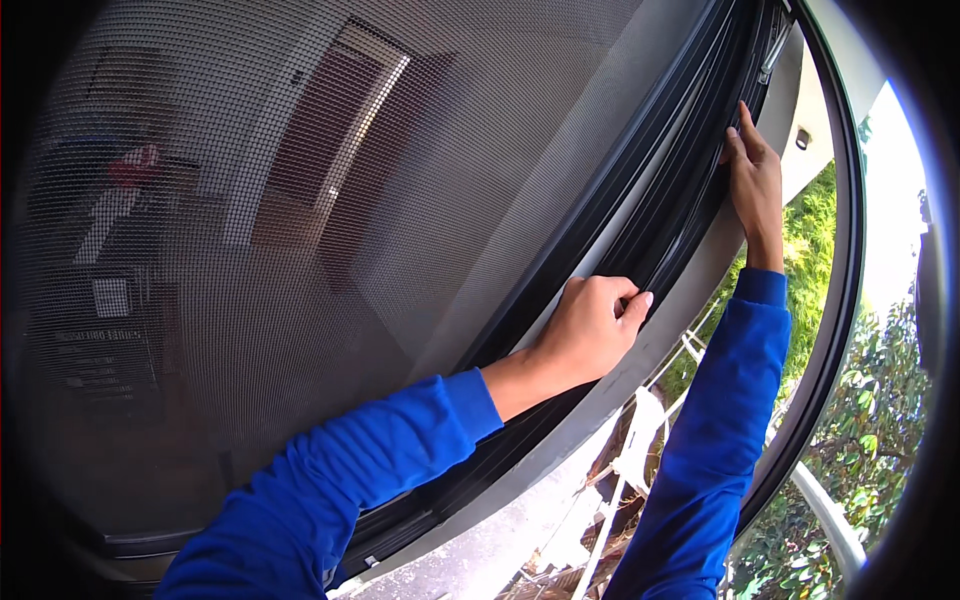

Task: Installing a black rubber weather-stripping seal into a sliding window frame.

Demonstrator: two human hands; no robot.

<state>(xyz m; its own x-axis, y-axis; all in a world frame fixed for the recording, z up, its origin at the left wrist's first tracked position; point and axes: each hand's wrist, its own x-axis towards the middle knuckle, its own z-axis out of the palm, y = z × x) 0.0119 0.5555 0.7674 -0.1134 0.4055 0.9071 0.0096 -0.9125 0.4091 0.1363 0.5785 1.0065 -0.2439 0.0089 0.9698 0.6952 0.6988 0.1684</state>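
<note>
A dark mesh screen fills the left and middle of the head view, bordered by a black window frame with long grooves. Midway along that frame is my left hand, its fingers curled and thumb and forefinger pinched at the black channel. Whatever lies in the pinch is too small or hidden to make out. Higher up, my right hand grips the frame's outer edge, forefinger stretched upward and thumb pressed beside it. Its other fingers are mostly hidden. Both arms wear blue sleeves.
A metal stay sits at the frame's top. To the right stands an open sash with a black curved edge. Outside are white poles and lines, leafy plants and pale ground below. Behind the mesh appears a room with a doorway.
</note>
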